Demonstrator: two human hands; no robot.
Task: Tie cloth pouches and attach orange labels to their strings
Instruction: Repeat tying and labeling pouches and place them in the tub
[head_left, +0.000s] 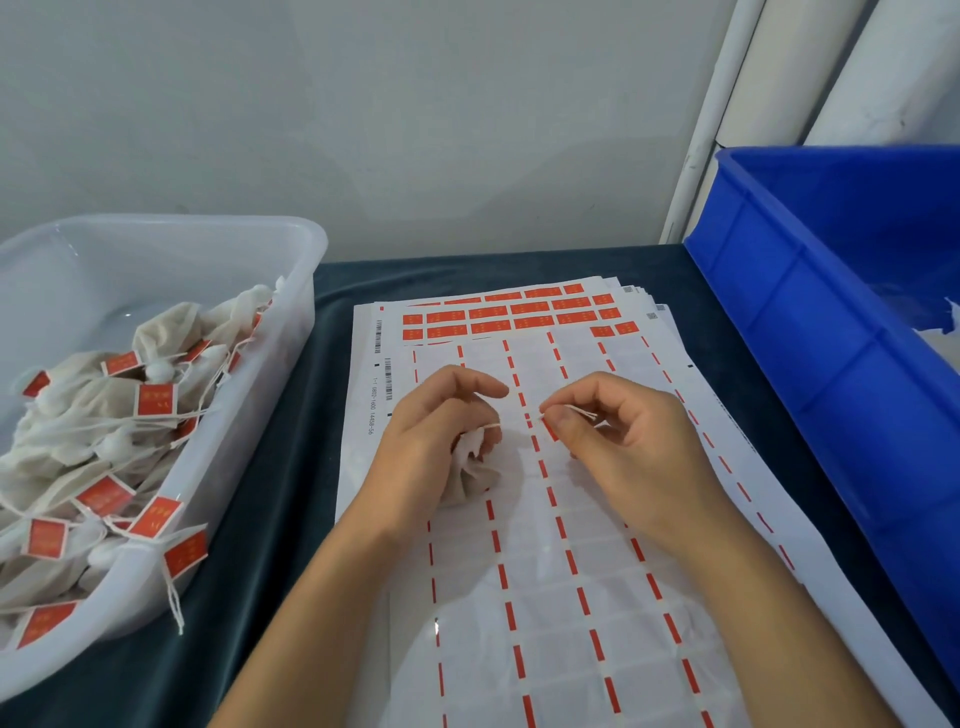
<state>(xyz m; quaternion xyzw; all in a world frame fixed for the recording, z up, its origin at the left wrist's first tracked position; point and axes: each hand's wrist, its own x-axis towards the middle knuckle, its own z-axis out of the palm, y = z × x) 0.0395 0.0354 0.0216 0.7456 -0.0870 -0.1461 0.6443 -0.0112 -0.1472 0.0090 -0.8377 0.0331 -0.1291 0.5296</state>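
Note:
My left hand (436, 431) grips a small off-white cloth pouch (472, 470) by its gathered neck, over the label sheet. My right hand (618, 436) pinches the pouch's thin white string (576, 412) between thumb and forefinger, a short way to the right of the pouch. The sheet (545, 545) lies flat under both hands; most of its cells are peeled bare, with red dashes between columns. Several orange labels (519, 312) remain in rows at its far end.
A clear plastic tub (291, 332) at the left holds several tied pouches with orange labels on their strings. A blue plastic crate (810, 332) stands at the right. A dark cloth (291, 467) covers the table. A grey wall rises behind.

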